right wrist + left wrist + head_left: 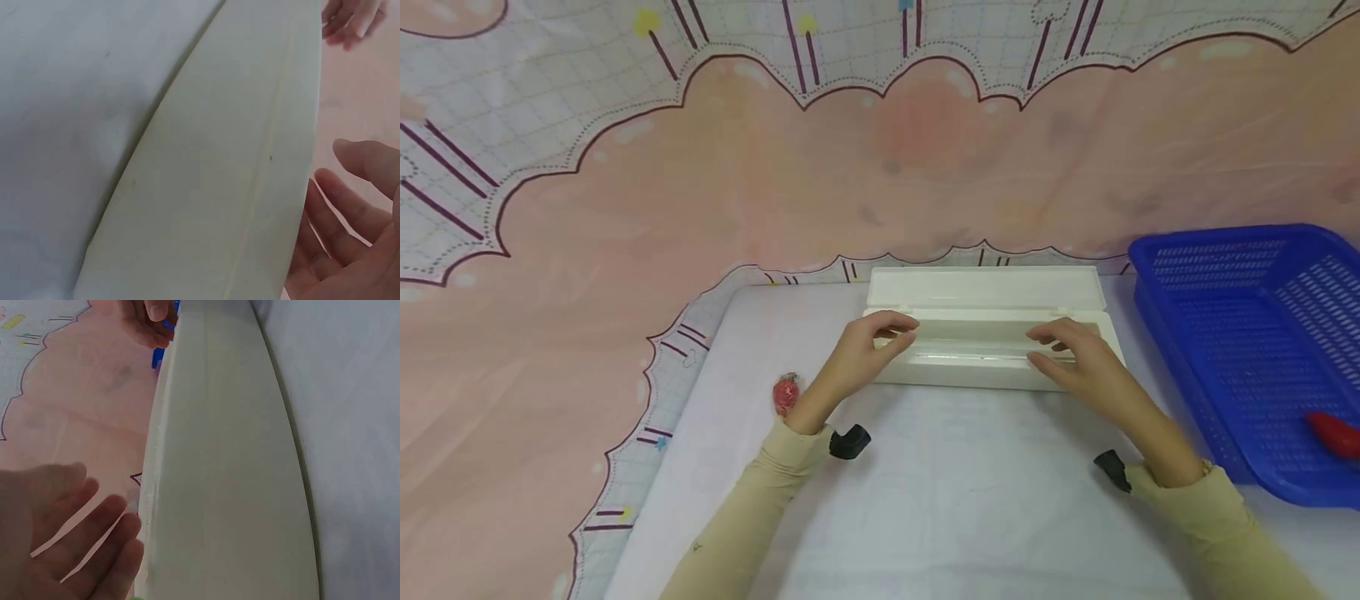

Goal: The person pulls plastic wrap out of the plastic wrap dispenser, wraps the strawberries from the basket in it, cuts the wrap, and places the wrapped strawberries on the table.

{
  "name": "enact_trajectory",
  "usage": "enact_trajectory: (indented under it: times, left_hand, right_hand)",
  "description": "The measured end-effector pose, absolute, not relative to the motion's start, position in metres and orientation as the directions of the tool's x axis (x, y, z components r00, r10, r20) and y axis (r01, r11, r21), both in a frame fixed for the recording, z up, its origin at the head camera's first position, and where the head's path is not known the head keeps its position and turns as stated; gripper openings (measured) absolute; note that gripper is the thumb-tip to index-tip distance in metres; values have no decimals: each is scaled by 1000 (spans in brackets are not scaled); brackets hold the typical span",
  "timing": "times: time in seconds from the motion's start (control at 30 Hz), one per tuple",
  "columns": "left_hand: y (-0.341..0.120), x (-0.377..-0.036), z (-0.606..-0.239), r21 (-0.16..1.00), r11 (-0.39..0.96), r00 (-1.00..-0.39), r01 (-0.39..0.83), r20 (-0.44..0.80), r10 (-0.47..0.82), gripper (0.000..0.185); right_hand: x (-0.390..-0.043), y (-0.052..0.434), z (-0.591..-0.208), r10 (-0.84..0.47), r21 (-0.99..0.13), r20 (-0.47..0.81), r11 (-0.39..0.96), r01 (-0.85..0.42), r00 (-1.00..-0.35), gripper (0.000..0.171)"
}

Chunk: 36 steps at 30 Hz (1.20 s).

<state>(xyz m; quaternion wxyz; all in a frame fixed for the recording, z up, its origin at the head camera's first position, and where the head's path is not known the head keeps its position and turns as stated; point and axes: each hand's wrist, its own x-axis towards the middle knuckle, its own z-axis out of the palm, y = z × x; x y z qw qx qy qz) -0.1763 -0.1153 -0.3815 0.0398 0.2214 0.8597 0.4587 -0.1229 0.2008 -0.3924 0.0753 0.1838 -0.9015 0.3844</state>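
Observation:
A long white plastic box (970, 371) lies crosswise on the white-covered table (940, 500), its hinged lid (985, 287) swung back flat behind it. My left hand (880, 337) hovers at the box's left end with relaxed fingers over the open trough. In the left wrist view the left hand (81, 537) is spread just beside the box wall (231, 456), apart from it. My right hand (1067, 350) sits at the right part of the box, fingers reaching over the front rim. In the right wrist view this right hand (350, 231) is loosely open beside the box (231, 156). Neither hand holds anything.
A blue perforated basket (1247, 333) stands at the right with a red object (1333, 433) in its near corner. A small red thing (786, 393) lies on the table left of my left wrist. Pink and checked patterned cloth (625, 250) hangs behind and to the left.

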Motion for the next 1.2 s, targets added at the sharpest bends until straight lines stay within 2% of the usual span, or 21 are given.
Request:
enact_trajectory:
  times: [0.23,0.53,0.87,1.2]
  left_hand:
    - [-103,-189,-387,759,508,-834,408,84,545,25]
    - [-99,-190,-386,733,512,-794,448,63,604,15]
    - [-100,-189,-386,710,519,-800,476,104,591,11]
    - [-97,-190,-388,724,519,-836,455,144,530,9]
  right_hand:
    - [-132,193,-396,-288,-680,249,628,-379,-925,27]
    - [-139,188,-399,-338,-678,193,632,-374,-921,26]
    - [-142,184,-402,-352,-659,220,634,-405,-910,23]
    - [-144,175,-403,-364,-659,269,606,-446,-892,23]
